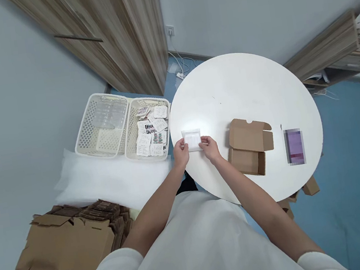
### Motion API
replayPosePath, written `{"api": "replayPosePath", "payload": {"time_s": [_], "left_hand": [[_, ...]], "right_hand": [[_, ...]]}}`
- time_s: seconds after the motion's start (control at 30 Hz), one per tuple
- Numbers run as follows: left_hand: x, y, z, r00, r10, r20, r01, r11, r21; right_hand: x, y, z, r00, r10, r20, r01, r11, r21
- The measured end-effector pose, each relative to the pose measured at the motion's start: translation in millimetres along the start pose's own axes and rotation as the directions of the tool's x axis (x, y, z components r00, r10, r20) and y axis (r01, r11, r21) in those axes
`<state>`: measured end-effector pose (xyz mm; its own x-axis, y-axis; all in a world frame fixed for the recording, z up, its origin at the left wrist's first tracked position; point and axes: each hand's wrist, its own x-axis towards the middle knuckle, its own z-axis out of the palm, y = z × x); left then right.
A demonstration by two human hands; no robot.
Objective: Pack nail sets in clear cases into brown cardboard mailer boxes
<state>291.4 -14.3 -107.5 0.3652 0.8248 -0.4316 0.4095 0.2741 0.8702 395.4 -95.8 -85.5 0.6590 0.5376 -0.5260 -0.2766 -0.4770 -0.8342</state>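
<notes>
Between my two hands is a small flat packet [193, 140] in a translucent white wrap, with a pale printed card faintly showing through. My left hand [180, 152] pinches its left edge. At its right edge, my right hand [209, 148] grips with thumb and fingers. The packet is over the left part of the round white table [242, 81]; whether it touches the top I cannot tell. To the right of my right hand an open brown cardboard box [250, 147] lies with its lid folded back, and no contents show inside.
Left of the table, one white basket [82, 135] holds clear plastic pieces; another basket [131, 146] holds printed cards, some with press-on nails. White wrapping sheets [112, 176] and flattened cardboard boxes [71, 244] lie nearer me. A pixelated purple object [295, 146] rests at the table's right.
</notes>
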Motion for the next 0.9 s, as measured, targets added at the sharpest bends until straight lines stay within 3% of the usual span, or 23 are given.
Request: {"api": "replayPosePath", "payload": {"time_s": [0.13, 0.23, 0.43, 0.57, 0.7, 0.9], "left_hand": [[-29, 10, 8.3, 0.996, 0.091, 0.001, -0.091, 0.995, -0.030], [-57, 24, 25.9, 0.983, 0.182, 0.028, -0.183, 0.983, 0.017], [-108, 39, 84.9, 0.925, 0.282, 0.253, -0.331, 0.926, 0.180], [-130, 37, 119.1, 0.879, 0.265, 0.396, -0.408, 0.849, 0.335], [-141, 35, 136.5, 0.868, 0.170, 0.467, -0.413, 0.769, 0.488], [-146, 34, 143.7, 0.858, 0.087, 0.507, -0.446, 0.614, 0.651]], "right_hand": [[-24, 2, -28, 0.996, -0.084, -0.005, 0.084, 0.996, 0.040], [-46, 3, -62, 0.986, -0.161, -0.040, 0.164, 0.984, 0.065], [-80, 29, -150, 0.959, -0.231, -0.163, 0.234, 0.972, -0.003], [-89, 52, -191, 0.959, -0.220, -0.179, 0.195, 0.969, -0.150], [-87, 65, -209, 0.975, -0.194, -0.110, 0.149, 0.933, -0.328], [-76, 74, -213, 0.980, -0.197, 0.001, 0.172, 0.856, -0.487]]}}
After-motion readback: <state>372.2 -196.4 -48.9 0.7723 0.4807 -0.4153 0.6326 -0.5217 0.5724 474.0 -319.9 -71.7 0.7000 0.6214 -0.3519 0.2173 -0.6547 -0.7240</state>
